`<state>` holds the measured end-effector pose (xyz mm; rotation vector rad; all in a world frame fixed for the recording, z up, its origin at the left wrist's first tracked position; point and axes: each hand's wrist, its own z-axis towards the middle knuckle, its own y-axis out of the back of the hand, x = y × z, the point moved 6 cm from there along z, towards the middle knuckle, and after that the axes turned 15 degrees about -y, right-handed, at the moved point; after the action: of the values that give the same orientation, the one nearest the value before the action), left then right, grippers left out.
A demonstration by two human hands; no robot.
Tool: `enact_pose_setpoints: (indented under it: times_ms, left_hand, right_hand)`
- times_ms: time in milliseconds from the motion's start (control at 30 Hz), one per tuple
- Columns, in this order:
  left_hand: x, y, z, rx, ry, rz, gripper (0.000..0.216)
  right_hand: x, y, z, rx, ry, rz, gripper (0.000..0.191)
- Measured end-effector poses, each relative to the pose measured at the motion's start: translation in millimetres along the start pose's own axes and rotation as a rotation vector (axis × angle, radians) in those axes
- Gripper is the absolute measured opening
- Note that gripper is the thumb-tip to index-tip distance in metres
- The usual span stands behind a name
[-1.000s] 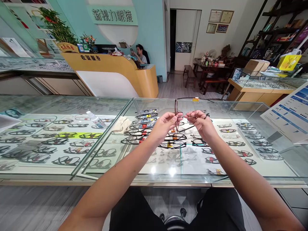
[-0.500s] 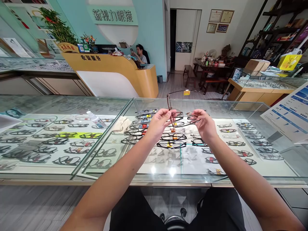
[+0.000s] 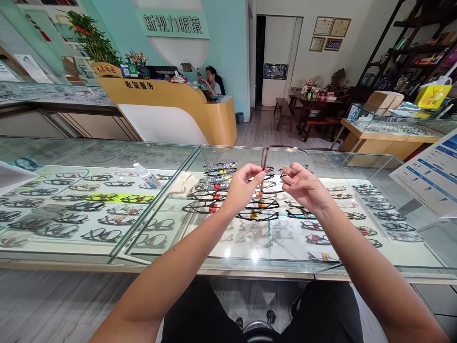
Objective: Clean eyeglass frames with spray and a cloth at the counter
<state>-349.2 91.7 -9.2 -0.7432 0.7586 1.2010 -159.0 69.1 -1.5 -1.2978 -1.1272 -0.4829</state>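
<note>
My left hand [image 3: 244, 188] pinches a pair of eyeglasses [image 3: 264, 157] by the front frame, above the glass counter. The frame is dark and seen nearly edge-on, with one temple reaching out to the right and carrying a small yellowish tag. Just right of it, my right hand [image 3: 303, 186] hovers with fingers loosely bent and apart, nothing visible between them. Below both hands, several dark-rimmed glasses [image 3: 257, 205] with red, orange and yellow tags lie in rows on the counter; my hands hide some of them.
A glass display counter [image 3: 228, 272] spans the view, with more glasses inside. On it are a white spray bottle [image 3: 147, 176], a beige cloth [image 3: 183, 184] and a printed sheet [image 3: 430, 176] at right. Behind, a person [image 3: 212, 82] sits at a wooden desk [image 3: 217, 125].
The eyeglasses have turned in my left hand and shifted slightly right, their temple pointing more toward the right. My right hand's fingers have curled. The view has shifted a little.
</note>
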Motion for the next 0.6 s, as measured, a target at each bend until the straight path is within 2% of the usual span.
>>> enact_pose_setpoints:
  times_ms: [200, 600]
  left_hand:
    - [-8.2, -14.3, -6.0, 0.11, -0.057, 0.008, 0.032]
    - [-9.1, -19.8, -11.0, 0.152, -0.071, -0.016, 0.028]
  right_hand:
    - [-13.5, -1.8, 5.5, 0.05, -0.1, 0.092, 0.051]
    - [-16.4, -2.7, 7.0, 0.074, -0.154, 0.157, 0.05]
